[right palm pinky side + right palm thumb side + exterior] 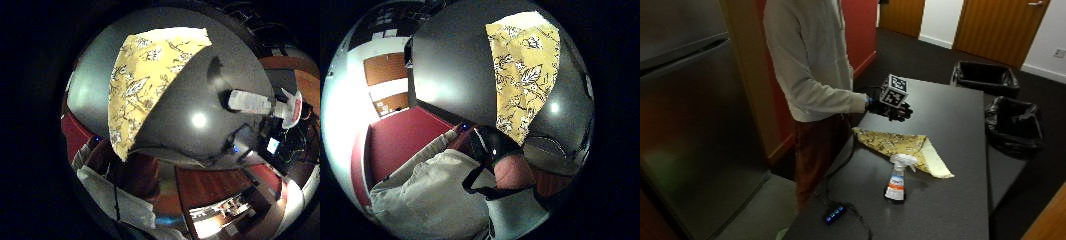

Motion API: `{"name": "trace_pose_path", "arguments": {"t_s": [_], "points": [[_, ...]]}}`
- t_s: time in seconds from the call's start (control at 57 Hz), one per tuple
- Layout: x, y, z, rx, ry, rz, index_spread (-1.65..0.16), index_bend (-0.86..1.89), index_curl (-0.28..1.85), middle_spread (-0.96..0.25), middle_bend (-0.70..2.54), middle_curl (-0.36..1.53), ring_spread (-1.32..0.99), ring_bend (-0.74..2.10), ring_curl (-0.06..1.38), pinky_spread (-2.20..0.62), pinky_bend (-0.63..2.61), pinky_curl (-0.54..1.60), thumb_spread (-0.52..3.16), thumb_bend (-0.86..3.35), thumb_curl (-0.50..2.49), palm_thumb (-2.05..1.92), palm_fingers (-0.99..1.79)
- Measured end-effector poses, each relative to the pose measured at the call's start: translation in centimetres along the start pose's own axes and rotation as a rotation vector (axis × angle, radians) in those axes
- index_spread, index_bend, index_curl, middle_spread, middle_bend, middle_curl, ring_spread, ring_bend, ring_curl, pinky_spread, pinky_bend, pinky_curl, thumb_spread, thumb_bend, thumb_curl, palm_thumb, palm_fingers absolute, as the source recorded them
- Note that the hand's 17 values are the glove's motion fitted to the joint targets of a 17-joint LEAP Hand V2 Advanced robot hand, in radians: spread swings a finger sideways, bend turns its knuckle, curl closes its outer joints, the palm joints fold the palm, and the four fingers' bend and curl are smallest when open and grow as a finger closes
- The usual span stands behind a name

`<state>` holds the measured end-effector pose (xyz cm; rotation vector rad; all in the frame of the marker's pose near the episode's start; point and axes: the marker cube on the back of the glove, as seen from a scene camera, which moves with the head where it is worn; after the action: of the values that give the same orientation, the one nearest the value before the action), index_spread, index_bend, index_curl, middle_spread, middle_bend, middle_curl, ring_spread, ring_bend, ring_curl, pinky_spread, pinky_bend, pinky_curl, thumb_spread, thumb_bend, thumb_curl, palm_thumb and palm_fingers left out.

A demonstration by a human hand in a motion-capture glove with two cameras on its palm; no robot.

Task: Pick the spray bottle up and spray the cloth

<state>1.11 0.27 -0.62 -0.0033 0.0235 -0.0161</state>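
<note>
On the dark desk, seen from outside, the spray bottle stood upright near the desk's near end, just beside the folded corner of the yellow patterned cloth, which lay flat toward the middle. The gloved right hand hovered above the desk beyond the cloth, well apart from the bottle and holding nothing; whether its fingers were curled or relaxed could not be told from there. A small black box with blue lights sat by the desk's near corner, its cable running along the edge. In the little finger side palm view the cloth and the bottle both lay on the desk below the palm, the bottle off toward one side with its white trigger head and a white label. In the thumb side palm view only the cloth showed, with the person's pale sleeve. By my reading, nothing of the task was done yet: the bottle was untouched, the reach, grasp and spraying all remained. The label carried an orange band, but its writing was too small to read.
</note>
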Motion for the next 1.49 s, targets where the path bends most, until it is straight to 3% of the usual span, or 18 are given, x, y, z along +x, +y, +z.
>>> {"name": "trace_pose_path", "arguments": {"t_s": [0.14,0.369,0.878,1.492], "points": [[-0.7,-0.4,0.5,0.011,-0.003,0.008,-0.34,0.18,0.11,-0.02,0.19,0.09,0.02,0.19,0.06,0.15,0.40,0.15,0.72,0.21,0.15,0.47,0.04],[-1.0,-0.3,0.2,0.049,0.005,0.002,-0.41,0.17,0.19,-0.02,0.19,0.17,0.03,0.21,0.12,0.18,0.40,0.22,0.93,0.11,0.22,0.53,0.02],[-0.1,1.6,0.2,0.103,0.044,0.023,-0.42,0.17,0.27,-0.02,0.18,0.25,0.03,0.20,0.19,0.19,0.38,0.29,1.01,-0.02,0.32,0.63,0.01],[3.3,6.4,0.2,0.438,0.010,0.150,-0.42,0.18,0.31,-0.03,0.18,0.28,0.00,0.20,0.24,0.19,0.34,0.32,1.01,-0.02,0.39,0.76,0.10]]}}
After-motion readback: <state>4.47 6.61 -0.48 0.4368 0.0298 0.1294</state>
